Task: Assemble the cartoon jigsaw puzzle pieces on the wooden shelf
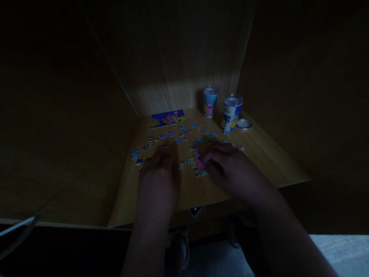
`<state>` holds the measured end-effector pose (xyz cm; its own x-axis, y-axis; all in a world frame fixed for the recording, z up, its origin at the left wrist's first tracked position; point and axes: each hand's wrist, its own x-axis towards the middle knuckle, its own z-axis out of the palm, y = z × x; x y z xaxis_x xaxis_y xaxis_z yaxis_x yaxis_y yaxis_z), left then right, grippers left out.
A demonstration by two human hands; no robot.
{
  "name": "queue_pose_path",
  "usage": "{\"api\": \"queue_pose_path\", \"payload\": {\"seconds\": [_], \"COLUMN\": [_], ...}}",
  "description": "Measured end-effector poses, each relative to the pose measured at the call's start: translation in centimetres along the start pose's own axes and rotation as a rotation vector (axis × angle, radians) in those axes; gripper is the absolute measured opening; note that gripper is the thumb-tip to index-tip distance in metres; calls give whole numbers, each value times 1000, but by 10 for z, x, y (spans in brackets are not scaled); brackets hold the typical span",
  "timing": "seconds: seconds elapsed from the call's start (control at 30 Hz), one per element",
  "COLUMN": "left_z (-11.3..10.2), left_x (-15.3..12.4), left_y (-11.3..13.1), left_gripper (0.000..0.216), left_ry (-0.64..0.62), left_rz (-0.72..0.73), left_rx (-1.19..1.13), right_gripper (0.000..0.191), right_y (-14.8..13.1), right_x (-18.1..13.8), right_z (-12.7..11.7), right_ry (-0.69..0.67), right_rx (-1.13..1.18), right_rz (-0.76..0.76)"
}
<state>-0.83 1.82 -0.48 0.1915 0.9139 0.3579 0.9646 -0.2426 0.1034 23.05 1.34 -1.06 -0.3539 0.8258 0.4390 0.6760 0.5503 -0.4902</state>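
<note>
Several small jigsaw pieces (184,134) lie scattered over a wooden desk (271,165) in dim light. My left hand (158,175) rests palm down on the desk, its fingers flat and forward, near loose pieces at the left. My right hand (228,165) lies beside a small joined cluster of pieces with pink in it (200,165), its fingertips touching that cluster. Whether the fingers pinch a piece is too dark to make out.
A printed puzzle picture card (167,119) lies at the back. Two small tubes stand at the back right, one with its lid on (210,101), one open (231,112) with its lid (244,124) beside it. Wooden side walls enclose the desk. A white cable (8,233) runs at the lower left.
</note>
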Motion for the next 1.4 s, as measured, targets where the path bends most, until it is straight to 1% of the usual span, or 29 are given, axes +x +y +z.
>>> {"api": "queue_pose_path", "payload": {"seconds": [0.13,0.43,0.63,0.83,1.4], "left_z": [0,0,-1,0,-2], "left_x": [0,0,1,0,1], "left_y": [1,-1,0,-1,1], "left_gripper": [22,24,24,25,23], "left_ry": [11,21,-1,-3,1], "left_rz": [-7,10,-5,10,-3], "left_rx": [-11,-5,-22,-10,-2], "right_gripper": [20,19,21,19,19], "right_y": [0,-2,0,-1,-2], "right_x": [0,1,1,0,0], "right_z": [0,-1,-1,0,-1], "right_ry": [-14,-8,-20,-16,-14], "right_rx": [-2,-1,-1,-16,-17], "right_rz": [11,6,11,11,11]}}
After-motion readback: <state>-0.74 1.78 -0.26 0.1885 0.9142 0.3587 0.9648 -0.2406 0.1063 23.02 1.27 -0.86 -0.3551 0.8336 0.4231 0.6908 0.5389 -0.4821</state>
